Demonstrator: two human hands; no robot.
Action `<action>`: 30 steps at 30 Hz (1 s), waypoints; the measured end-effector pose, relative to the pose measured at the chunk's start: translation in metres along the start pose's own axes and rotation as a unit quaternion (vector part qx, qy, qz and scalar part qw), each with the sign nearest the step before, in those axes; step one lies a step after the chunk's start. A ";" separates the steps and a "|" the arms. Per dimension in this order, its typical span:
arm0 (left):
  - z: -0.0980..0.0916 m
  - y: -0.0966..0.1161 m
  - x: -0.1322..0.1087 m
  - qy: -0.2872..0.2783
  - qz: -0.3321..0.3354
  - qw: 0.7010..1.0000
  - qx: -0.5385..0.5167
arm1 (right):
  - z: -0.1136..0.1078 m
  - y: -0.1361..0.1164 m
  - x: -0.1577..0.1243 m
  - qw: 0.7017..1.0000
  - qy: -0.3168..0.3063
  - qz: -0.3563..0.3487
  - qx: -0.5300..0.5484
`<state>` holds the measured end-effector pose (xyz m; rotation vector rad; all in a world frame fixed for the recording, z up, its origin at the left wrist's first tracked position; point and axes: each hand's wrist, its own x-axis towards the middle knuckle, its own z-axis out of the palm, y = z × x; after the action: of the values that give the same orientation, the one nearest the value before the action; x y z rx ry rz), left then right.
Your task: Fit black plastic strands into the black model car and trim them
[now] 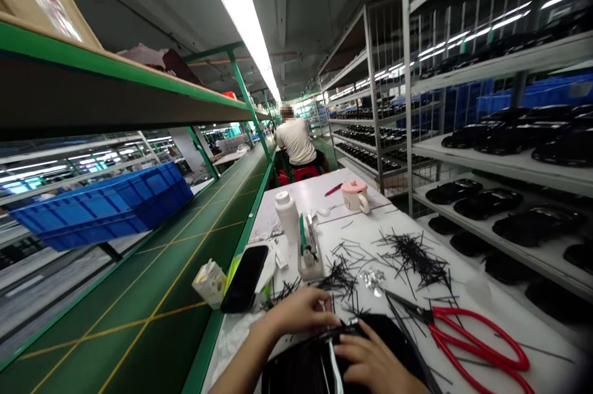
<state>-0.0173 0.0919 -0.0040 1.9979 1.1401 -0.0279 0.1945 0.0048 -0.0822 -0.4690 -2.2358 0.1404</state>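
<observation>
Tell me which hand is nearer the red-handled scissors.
Right. The right hand is just left of the red-handled scissors, not touching them; the left hand is farther left and up the picture, beyond the right hand.

Just right of the right hand (370, 363), the red-handled scissors (477, 338) lay in the way. Ahead of both hands, short black wires (414, 258) were scattered on the white table (532, 326), but they were low, so a hand could pass above them. Left of the left hand (296, 310), the black phone (245, 278) stood near and blocked that side, and the white bottle (287, 216) stood further ahead.
</observation>
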 end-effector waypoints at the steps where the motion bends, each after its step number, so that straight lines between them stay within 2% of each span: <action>1: 0.001 0.000 -0.001 0.001 0.005 1.000 -0.002 | -0.003 -0.006 -0.001 1.000 0.009 -0.001 -0.001; 5: 0.006 -0.001 0.000 0.004 0.021 1.000 -0.006 | -0.015 -0.029 0.001 0.998 0.028 0.059 0.012; 8: 0.010 -0.002 0.001 0.018 0.033 0.999 0.015 | -0.017 -0.036 0.001 0.997 0.045 0.064 0.027; 12: 0.012 -0.002 0.001 0.044 0.054 0.996 0.060 | -0.017 -0.036 0.001 0.997 0.029 0.064 0.022; 15: 0.011 -0.001 0.002 0.042 0.069 0.994 0.073 | -0.018 -0.035 0.002 0.997 0.025 0.066 0.022; 23: 0.007 -0.001 0.004 0.012 0.093 0.995 0.023 | -0.021 -0.032 0.003 0.996 0.003 0.077 0.036; 30: 0.007 -0.002 0.002 0.018 0.156 0.988 0.000 | -0.021 -0.029 0.003 0.995 -0.032 0.081 0.052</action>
<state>-0.0156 0.0889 -0.0108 2.1622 0.8357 0.1698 0.2009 -0.0219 -0.0590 -0.5960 -2.2393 0.3588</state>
